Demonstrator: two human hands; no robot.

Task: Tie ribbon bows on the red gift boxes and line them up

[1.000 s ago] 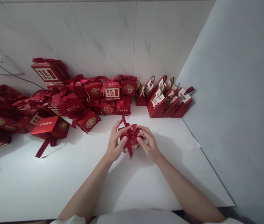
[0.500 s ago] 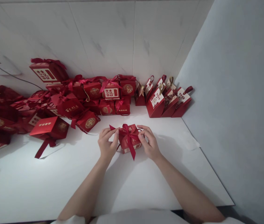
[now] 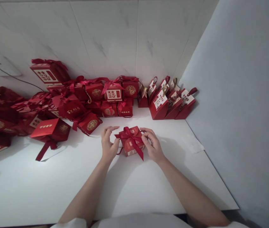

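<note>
A small red gift box (image 3: 134,149) with white and gold print stands on the table in front of me. A dark red ribbon (image 3: 131,138) is tied across its top in a bow, with one tail hanging over the front. My left hand (image 3: 110,144) is just left of the box, thumb and fingers apart beside a ribbon end, holding nothing. At the box's right side, my right hand (image 3: 154,147) has thumb and fingers closed on the ribbon's right part. A thin cord handle shows low on the left of the box.
Many red ribboned boxes (image 3: 96,91) are heaped along the tiled wall. One box (image 3: 50,129) lies tilted nearer, its ribbon trailing. Wedge-shaped red boxes (image 3: 158,106) with loops stand at the back right. A whitish scrap (image 3: 193,144) lies near the table's right edge.
My left hand has let go of the ribbon and its fingers have spread. The front ribbon tail has swung right, and the box has turned slightly. My right hand has hardly moved.
</note>
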